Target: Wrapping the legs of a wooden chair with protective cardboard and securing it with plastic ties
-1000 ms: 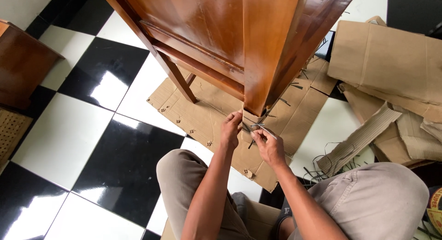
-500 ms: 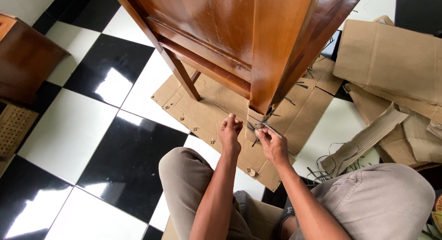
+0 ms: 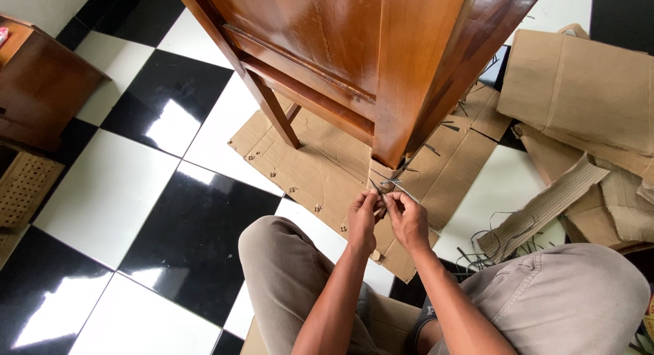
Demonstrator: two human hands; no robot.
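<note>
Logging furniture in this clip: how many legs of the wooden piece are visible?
2: a front corner leg near both hands, and a thin leg further left on the cardboard. Others may be hidden.

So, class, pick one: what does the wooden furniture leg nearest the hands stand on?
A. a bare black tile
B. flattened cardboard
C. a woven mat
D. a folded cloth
B: the leg comes down on the cardboard spread flat over the tiles, just beyond the left hand and right hand.
</note>
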